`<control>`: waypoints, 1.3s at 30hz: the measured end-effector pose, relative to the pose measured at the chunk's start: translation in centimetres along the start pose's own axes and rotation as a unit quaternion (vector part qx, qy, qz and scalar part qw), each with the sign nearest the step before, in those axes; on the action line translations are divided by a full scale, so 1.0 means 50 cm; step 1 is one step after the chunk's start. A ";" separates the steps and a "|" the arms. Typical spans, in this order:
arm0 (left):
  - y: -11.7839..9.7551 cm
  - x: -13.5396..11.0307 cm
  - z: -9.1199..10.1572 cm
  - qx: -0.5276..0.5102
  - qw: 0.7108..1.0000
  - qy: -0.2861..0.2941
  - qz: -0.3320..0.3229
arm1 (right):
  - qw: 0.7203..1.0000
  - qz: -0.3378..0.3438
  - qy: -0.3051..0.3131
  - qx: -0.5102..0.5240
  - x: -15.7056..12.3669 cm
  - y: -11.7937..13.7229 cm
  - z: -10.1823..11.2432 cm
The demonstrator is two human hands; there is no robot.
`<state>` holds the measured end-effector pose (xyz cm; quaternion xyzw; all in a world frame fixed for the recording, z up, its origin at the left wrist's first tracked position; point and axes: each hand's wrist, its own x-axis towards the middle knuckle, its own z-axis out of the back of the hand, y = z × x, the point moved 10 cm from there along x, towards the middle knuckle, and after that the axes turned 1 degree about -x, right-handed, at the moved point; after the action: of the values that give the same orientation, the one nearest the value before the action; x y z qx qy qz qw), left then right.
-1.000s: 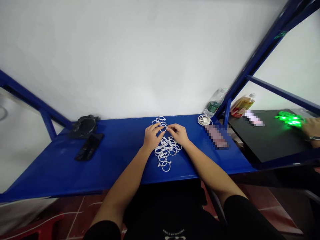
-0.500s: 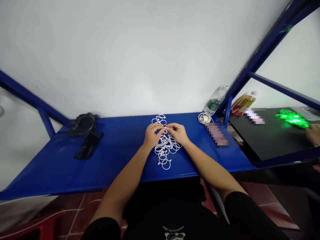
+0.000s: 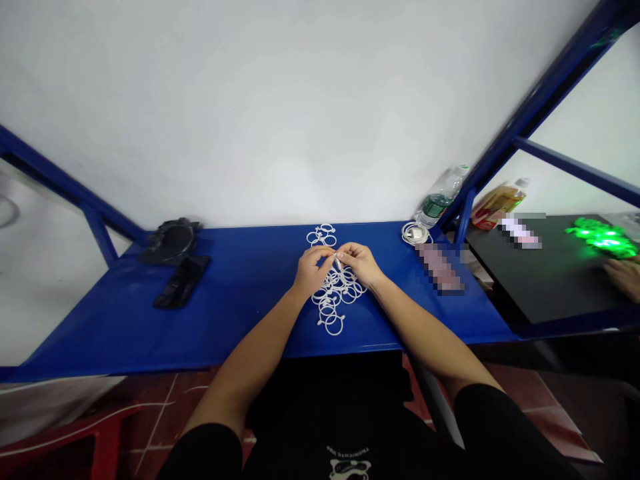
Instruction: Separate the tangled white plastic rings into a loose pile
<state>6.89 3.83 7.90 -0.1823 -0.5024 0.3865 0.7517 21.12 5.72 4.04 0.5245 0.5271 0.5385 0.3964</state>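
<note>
A heap of white plastic rings [image 3: 334,300] lies on the blue table [image 3: 250,307], with a smaller cluster of white rings [image 3: 321,235] farther back near the wall. My left hand [image 3: 311,270] and my right hand [image 3: 361,263] meet above the heap. Both pinch one small white ring piece [image 3: 337,261] between thumb and fingertips. The fingers of both hands are curled closed around it.
A black phone [image 3: 181,282] and a dark bundle [image 3: 171,240] lie at the table's left. A coiled white charger [image 3: 415,233], a clear water bottle [image 3: 440,195] and a yellow drink bottle [image 3: 497,202] stand at the right. Another person's hand [image 3: 623,277] rests near green lights [image 3: 600,237] on a black surface.
My hands have drawn closer together and tightened on the white ring piece. The view has shifted slightly. The other person's hand at the right has moved a little.
</note>
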 end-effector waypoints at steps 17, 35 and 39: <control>0.148 0.005 -0.011 0.224 0.965 0.099 0.092 | 0.880 0.130 0.072 -0.451 -0.015 0.038 -0.007; 0.034 0.005 0.001 0.130 0.991 0.022 -0.006 | 0.899 0.171 0.006 -0.403 -0.016 0.052 0.010; 0.011 0.000 -0.014 0.106 0.993 0.052 -0.017 | 0.902 0.178 -0.005 -0.394 -0.023 0.061 0.007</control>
<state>7.27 4.27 7.24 -0.1130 -0.4222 0.4143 0.7983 22.01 4.26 6.81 0.4137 0.1679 0.7611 0.4705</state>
